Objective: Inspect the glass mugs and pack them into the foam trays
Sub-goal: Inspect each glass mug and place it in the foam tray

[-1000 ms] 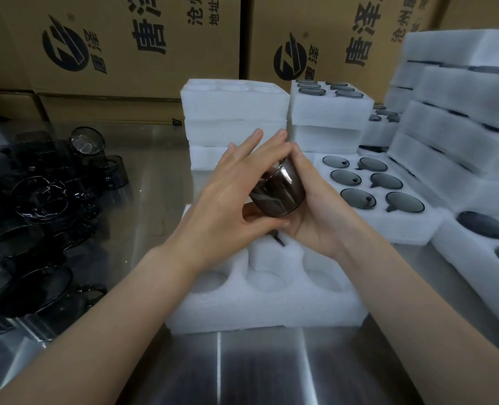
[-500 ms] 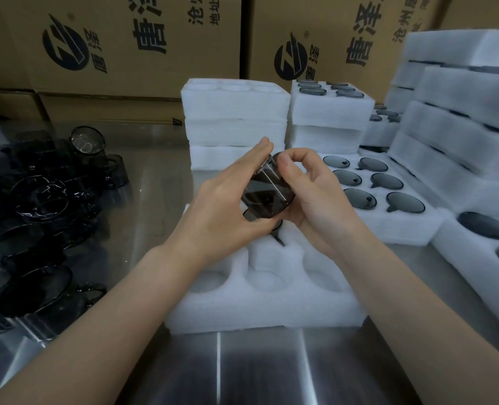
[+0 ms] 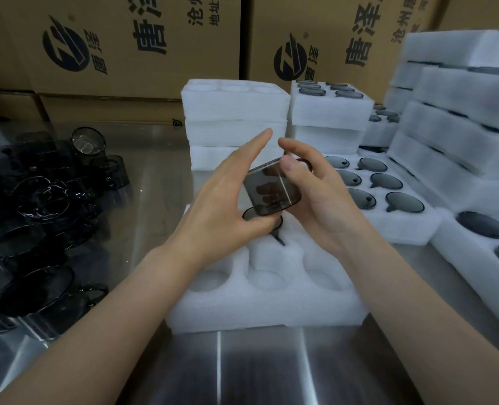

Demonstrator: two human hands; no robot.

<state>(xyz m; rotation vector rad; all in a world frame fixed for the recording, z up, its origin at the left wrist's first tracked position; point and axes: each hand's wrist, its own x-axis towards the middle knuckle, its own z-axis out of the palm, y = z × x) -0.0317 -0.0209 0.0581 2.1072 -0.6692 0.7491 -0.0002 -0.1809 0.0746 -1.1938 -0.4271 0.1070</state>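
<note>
A heap of loose smoked-glass mugs (image 3: 38,217) lies at the left of the table (image 3: 257,372). The left hand (image 3: 225,200) cradles a tilted glass mug (image 3: 271,191), with its thumb beneath and its forefinger stretched upward. The right hand (image 3: 324,200) clasps the same mug from the other side, thumb pressed on the wall. The mug hangs above the open foam tray (image 3: 266,302). A filled tray (image 3: 388,226) sits just right.

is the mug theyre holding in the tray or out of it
Out. The left hand and right hand hold the glass mug tilted above the foam tray, not in a pocket.
</note>
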